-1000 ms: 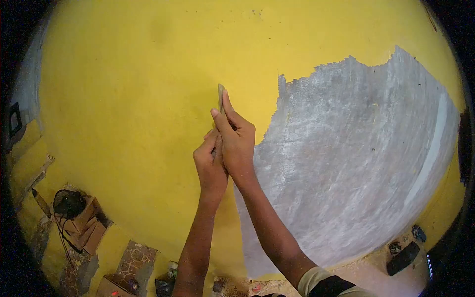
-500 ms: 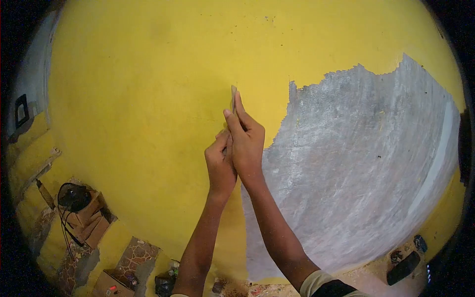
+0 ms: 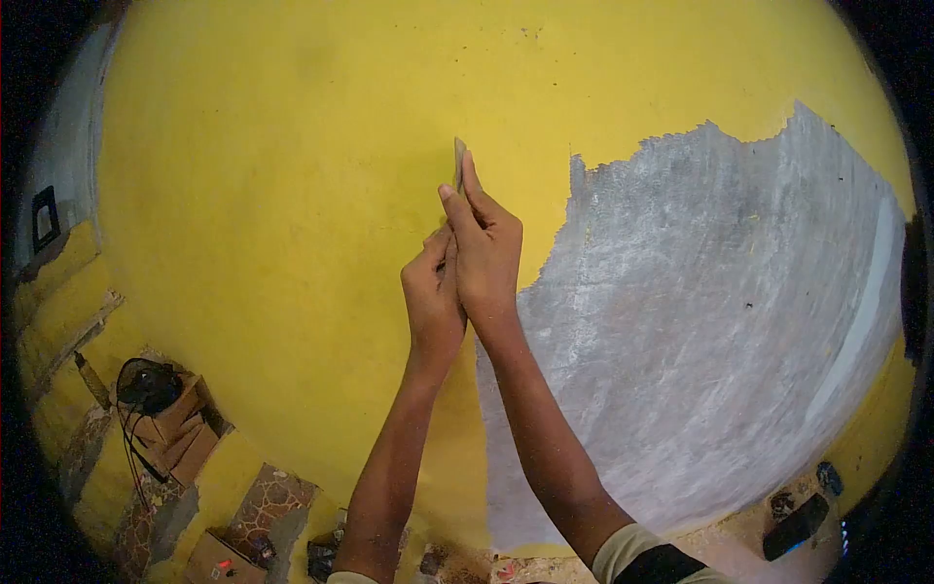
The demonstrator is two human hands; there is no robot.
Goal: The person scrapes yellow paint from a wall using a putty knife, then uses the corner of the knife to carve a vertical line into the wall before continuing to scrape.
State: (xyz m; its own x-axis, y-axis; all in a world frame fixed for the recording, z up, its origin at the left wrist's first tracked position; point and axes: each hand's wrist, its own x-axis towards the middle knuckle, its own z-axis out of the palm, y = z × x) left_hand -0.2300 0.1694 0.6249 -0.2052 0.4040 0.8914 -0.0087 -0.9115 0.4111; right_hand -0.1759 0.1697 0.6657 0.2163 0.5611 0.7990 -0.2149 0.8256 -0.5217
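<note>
Both of my hands are closed one behind the other on a thin, flat scraping blade (image 3: 459,156), seen nearly edge-on with its grey tip upward against the yellow wall (image 3: 292,195). My right hand (image 3: 486,248) is in front and higher, its thumb and fingers pinching the blade below the tip. Lower and to the left, my left hand (image 3: 431,292) wraps the lower part, which is mostly hidden by the fingers. To the right, a large grey bare patch (image 3: 681,321) with a jagged upper edge borders the yellow paint.
At lower left, a black fan-like object (image 3: 148,386) rests by cardboard boxes (image 3: 185,438) on yellow steps with patterned tiles (image 3: 272,501). Another open box (image 3: 222,562) is at the bottom. A dark, flat object (image 3: 796,526) lies on the floor at lower right.
Both hands and the blade have slid a short way up the yellow wall. The grip looks the same, and the edge of the grey patch shows no clear difference.
</note>
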